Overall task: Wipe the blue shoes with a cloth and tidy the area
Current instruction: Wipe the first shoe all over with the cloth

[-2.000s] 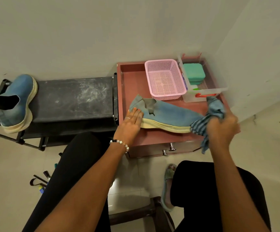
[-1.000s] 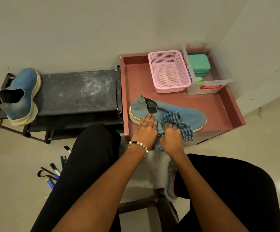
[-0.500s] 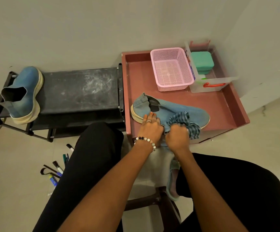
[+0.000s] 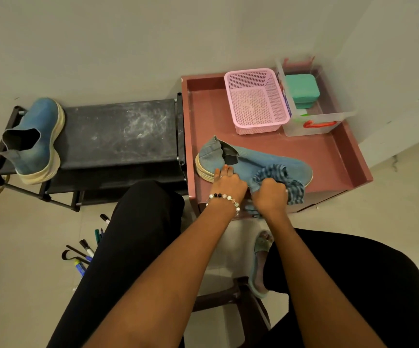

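Pale walls corner a reddish counter [image 4: 338,159] where one blue shoe [image 4: 251,162] lies on its side; the other blue shoe [image 4: 39,141] waits on the black rack [image 4: 118,131]. The left hand [image 4: 229,183] presses the shoe's heel end while the right hand [image 4: 269,194] grips the bunched striped cloth [image 4: 278,175] against its upper. Firm bracing and toeward strokes would probably serve best.

Matt knit blue shoe [image 4: 258,163], striped woven cloth [image 4: 276,175], perforated pink plastic basket [image 4: 256,101], glossy floor tiles [image 4: 27,247].
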{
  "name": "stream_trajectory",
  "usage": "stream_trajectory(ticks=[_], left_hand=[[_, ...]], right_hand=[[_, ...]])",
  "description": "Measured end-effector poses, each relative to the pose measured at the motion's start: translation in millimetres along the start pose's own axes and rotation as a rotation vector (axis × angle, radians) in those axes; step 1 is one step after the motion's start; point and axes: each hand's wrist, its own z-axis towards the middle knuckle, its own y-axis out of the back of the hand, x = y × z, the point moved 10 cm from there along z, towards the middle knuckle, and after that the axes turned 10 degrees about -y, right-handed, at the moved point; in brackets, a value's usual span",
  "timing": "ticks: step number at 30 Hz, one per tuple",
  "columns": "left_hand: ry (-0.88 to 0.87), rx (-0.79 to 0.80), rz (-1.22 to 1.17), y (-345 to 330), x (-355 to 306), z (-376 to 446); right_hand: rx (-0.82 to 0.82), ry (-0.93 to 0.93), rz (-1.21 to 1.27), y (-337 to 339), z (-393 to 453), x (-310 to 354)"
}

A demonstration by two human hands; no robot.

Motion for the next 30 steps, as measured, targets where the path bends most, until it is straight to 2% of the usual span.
stream_trajectory(ticks=[3, 5, 7, 10, 12, 14, 17, 20, 23, 25, 27, 30], left_hand=[[0.009, 0.018, -0.001, -3, 2, 1], [-0.002, 0.026, -0.001, -5, 2, 1], [-0.002, 0.040, -0.003, -6, 3, 0], [-0.007, 0.041, -0.008, -8, 4, -1], [-0.014, 0.037, -0.005, -8, 2, -1], [-0.009, 0.040, -0.010, -6, 2, -2], [0.001, 0.059, -0.004, -4, 3, -1], [-0.022, 0.084, 0.050, -1, 0, -2], [-0.038, 0.081, 0.088, 3, -4, -4], [-0.043, 0.077, 0.106, 4, -5, -3], [-0.039, 0.083, 0.117, 4, -5, -1], [-0.035, 0.096, 0.112, 2, -2, 2]], right_hand=[[0.044, 0.094, 0.069, 11, 6, -7], [0.013, 0.144, -0.064, 21, 13, -23], [-0.085, 0.165, -0.233, 29, 24, -40], [-0.189, 0.141, -0.383, 26, 25, -44], [-0.161, 0.067, -0.346, 16, 15, -36], [-0.088, 0.035, -0.164, 9, 1, -16], [0.067, 0.161, 0.158, 5, -15, 9], [0.092, 0.231, 0.032, 18, 2, -12], [-0.064, 0.178, -0.326, 36, 26, -45], [-0.161, 0.143, -0.452, 40, 28, -46], [-0.160, 0.088, -0.395, 31, 20, -36], [-0.074, 0.053, -0.150, 7, -3, -10]])
